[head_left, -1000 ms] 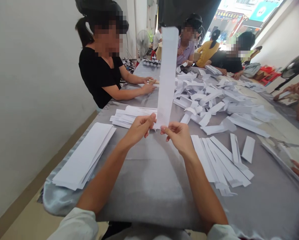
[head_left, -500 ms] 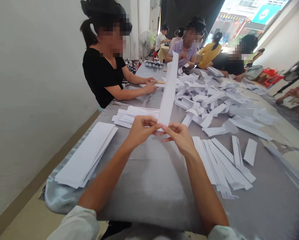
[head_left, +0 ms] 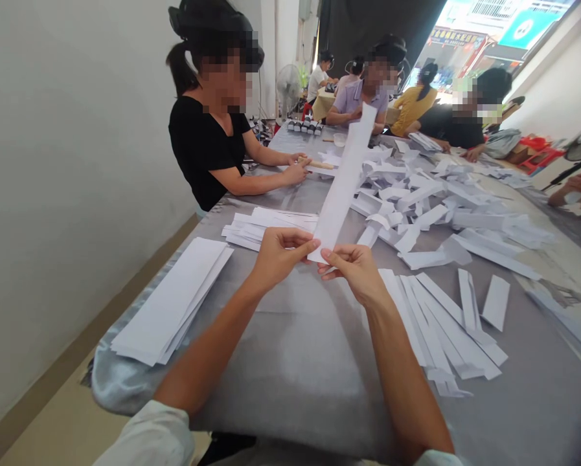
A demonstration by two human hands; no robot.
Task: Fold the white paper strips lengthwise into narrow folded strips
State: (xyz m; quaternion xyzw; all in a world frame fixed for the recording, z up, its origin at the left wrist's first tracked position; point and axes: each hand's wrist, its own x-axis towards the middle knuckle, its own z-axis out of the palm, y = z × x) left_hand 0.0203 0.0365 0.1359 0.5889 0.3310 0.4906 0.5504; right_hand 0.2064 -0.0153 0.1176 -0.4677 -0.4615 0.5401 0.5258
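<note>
A long white paper strip (head_left: 342,178) stands up between my hands, its top leaning away to the right. My left hand (head_left: 284,255) pinches the strip's lower left corner between thumb and fingers. At the lower right corner, my right hand (head_left: 351,266) grips it in the same way, thumb on the near face. Both hands are held above the grey tablecloth (head_left: 290,349). Beyond my left hand lies a spread of paper strips (head_left: 249,228). Several folded strips (head_left: 440,323) fan out to the right of my right forearm.
A stack of flat white sheets (head_left: 173,301) lies at the table's left edge. A large heap of folded papers (head_left: 416,188) covers the far middle. A co-worker in black (head_left: 207,142) sits at the left side, holding a light-coloured stick (head_left: 322,164). Other people sit farther back.
The paper strip has tilted farther to the right at its top. My hands keep their pinch at its bottom corners. The whole view has shifted slightly.
</note>
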